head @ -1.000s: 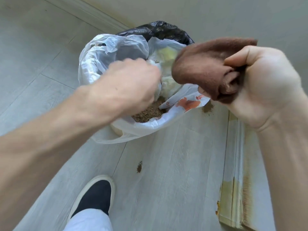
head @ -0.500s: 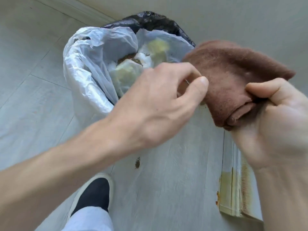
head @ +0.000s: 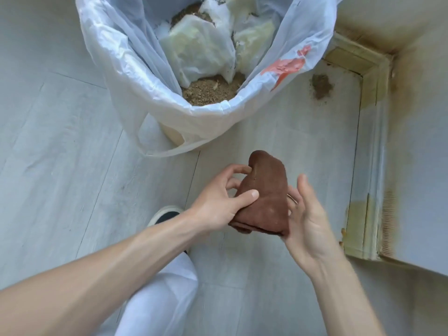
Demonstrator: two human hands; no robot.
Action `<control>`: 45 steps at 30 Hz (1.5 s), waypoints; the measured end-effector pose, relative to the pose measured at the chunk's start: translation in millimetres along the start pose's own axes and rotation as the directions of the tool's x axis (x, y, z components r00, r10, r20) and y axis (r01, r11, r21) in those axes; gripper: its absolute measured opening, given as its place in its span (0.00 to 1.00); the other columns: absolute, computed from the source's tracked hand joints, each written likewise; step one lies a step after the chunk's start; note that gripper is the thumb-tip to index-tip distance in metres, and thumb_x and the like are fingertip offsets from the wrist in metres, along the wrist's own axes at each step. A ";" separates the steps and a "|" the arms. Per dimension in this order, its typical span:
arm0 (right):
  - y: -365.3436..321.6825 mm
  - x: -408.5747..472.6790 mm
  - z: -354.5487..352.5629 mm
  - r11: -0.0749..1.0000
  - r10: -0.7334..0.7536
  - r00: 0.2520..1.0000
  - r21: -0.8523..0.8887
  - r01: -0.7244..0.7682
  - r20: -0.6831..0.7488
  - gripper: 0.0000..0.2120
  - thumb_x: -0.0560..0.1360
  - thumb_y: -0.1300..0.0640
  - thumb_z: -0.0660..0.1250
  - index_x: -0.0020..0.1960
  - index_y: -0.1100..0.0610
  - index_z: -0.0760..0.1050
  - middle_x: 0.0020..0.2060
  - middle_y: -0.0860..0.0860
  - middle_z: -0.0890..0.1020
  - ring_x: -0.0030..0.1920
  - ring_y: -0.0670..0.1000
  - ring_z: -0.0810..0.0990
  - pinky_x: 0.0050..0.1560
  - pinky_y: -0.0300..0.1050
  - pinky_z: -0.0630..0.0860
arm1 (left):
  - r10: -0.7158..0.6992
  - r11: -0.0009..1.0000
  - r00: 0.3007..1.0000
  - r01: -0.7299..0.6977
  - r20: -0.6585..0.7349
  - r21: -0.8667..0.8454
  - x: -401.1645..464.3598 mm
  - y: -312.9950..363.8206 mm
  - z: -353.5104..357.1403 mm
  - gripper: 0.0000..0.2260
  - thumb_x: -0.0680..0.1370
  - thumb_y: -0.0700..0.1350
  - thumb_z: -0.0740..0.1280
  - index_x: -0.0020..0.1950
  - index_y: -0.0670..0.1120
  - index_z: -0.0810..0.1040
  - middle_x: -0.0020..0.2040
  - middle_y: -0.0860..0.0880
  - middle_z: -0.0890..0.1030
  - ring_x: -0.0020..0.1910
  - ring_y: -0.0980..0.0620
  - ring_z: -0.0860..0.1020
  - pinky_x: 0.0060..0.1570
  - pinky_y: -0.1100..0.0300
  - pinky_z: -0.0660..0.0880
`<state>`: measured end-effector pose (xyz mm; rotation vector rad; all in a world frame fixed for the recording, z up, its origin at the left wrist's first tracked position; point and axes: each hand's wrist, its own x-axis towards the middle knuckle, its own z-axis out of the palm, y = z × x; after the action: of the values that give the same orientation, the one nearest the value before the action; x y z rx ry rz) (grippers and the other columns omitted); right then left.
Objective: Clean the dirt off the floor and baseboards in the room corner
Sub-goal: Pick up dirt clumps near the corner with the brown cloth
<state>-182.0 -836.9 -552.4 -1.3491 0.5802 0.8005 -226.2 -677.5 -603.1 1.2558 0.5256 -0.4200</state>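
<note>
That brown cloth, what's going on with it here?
A person holds the brown cloth in both hands: the left hand grips it with thumb on top, the right hand supports it, fingers fairly straight. A bag-lined bin ahead already holds dirt. A small dirt pile remains on the floor by the corner, and the baseboard looks stained.

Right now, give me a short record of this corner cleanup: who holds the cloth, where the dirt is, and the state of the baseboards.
cloth: folded brown cloth, between both hands
left hand: thumb and fingers grip the cloth
right hand: open palm against the cloth
floor dirt: brown dirt pile near the corner
bin: white plastic bin bag, dirt inside
baseboards: yellow-stained white baseboards
</note>
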 end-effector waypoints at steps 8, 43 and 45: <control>59.1 31.1 3.7 0.932 0.272 0.959 0.227 -0.282 0.074 0.22 0.81 0.53 0.65 0.70 0.64 0.76 0.63 0.64 0.82 0.64 0.61 0.82 0.65 0.61 0.78 | -0.039 0.988 0.987 0.015 0.154 0.151 -1.1 -34.8 -40.9 0.21 0.80 0.45 0.73 0.71 0.56 0.73 0.55 0.46 0.84 0.54 0.42 0.85 0.54 0.48 0.81; 56.5 95.3 -116.9 0.505 -0.434 0.855 -0.862 -0.031 -0.285 0.15 0.80 0.57 0.63 0.67 0.52 0.76 0.55 0.54 0.81 0.57 0.60 0.80 0.59 0.53 0.76 | 0.005 0.974 0.961 0.057 -0.277 0.217 7.2 -25.9 -85.9 0.13 0.82 0.41 0.62 0.64 0.52 0.78 0.49 0.50 0.86 0.45 0.46 0.85 0.51 0.51 0.82; 79.2 98.0 -96.0 0.425 -0.457 0.863 -0.905 0.000 -0.215 0.19 0.80 0.58 0.64 0.71 0.55 0.74 0.59 0.57 0.79 0.60 0.60 0.78 0.57 0.45 0.70 | 0.007 0.975 0.962 0.055 -0.274 0.217 7.1 -25.6 -84.7 0.13 0.82 0.41 0.62 0.64 0.52 0.78 0.49 0.50 0.86 0.45 0.45 0.85 0.51 0.50 0.82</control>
<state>-176.1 -912.6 -691.5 -2.6123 0.2477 0.5401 -247.2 -602.6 -645.9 1.5373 0.7445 -0.3336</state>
